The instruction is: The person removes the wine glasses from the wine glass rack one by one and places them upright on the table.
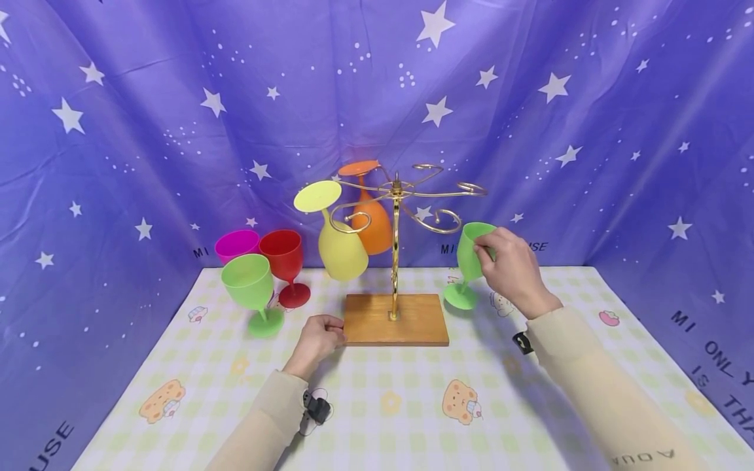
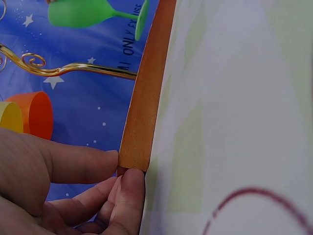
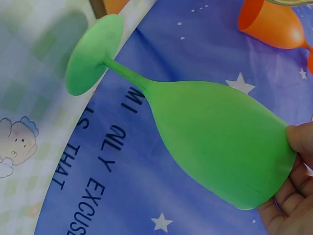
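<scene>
My right hand pinches a green goblet near its rim, right of the gold rack; the goblet is tilted slightly, foot down. In the right wrist view, thumb and fingers hold the rim end of the green goblet. My left hand grips the left front corner of the rack's wooden base; the left wrist view shows thumb and fingers at the corner of the base. A yellow goblet and an orange goblet hang upside down on the rack's left side.
At the left of the table stand a magenta goblet, a red goblet and another green goblet. A blue curtain with white stars hangs behind and at both sides.
</scene>
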The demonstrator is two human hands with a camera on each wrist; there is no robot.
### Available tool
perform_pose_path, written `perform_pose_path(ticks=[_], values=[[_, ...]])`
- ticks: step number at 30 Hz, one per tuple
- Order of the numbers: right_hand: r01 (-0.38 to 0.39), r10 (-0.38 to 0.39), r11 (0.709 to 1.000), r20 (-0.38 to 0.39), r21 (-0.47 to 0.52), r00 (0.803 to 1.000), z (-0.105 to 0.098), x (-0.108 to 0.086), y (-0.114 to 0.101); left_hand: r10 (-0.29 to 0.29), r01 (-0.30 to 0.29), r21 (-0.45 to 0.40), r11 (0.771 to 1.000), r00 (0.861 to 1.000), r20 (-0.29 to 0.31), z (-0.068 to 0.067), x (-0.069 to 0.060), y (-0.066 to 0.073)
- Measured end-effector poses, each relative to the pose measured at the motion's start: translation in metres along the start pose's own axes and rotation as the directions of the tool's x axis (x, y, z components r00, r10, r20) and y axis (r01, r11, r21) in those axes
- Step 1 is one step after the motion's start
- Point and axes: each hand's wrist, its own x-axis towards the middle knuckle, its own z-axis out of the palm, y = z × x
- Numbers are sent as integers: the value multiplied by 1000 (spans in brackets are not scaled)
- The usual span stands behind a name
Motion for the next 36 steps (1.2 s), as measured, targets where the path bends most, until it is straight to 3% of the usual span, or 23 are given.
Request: perform_pose_path(ticks=[10,21,36], values=[[16,-17,999,-39,-27,999,7,-2,15,-4,4,-2,1000,1000,4,-1,1,0],[42,-44,997,-30,-62,999,23,-3,25,-28,28,0,1000,1000,0,0,1,0],[18,-18,996,7,-89,1000,33,-3,27,-6,6,19,1000,1000,-8,0,2,-1]])
